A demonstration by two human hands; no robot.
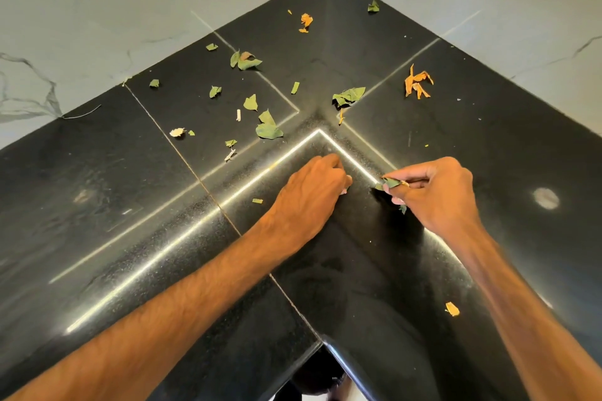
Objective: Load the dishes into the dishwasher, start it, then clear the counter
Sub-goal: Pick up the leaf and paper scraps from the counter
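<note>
The black polished stone desk (97, 205) fills an inside corner between two white marbled walls (97, 10). Its slabs meet at pale seams, and its glossy surface carries bright streaks of reflected light. Torn green leaf scraps (268, 128) lie scattered over the far half of the desk, mostly left of the corner seam, some curled and some flat. A bigger crumpled leaf cluster (348, 96) sits near the centre seam. Orange peel shreds (417, 83) lie to the right of it, and another orange curl (305, 22) sits further back toward the corner. One orange-and-pale scrap (452, 309) lies alone near the front edge on the right. A tiny green bit (257, 201) lies just left of the left wrist.

Both bare hands are low over the middle of the desk, near each other but apart. The right hand (433, 195) pinches a green leaf piece (391, 182) between thumb and fingertips, its grip closed on it. Whether the leaf touches the surface or hangs just above it cannot be told. Another sliver of green pokes out beneath that hand. The left hand (312, 192) is knuckles up with its fingers curled under toward the desk. The fingertips are hidden, so whether its grip holds anything cannot be told. A thin dark strand (81, 112) lies by the left wall, and a pale round smudge (545, 198) marks the desk at right.
</note>
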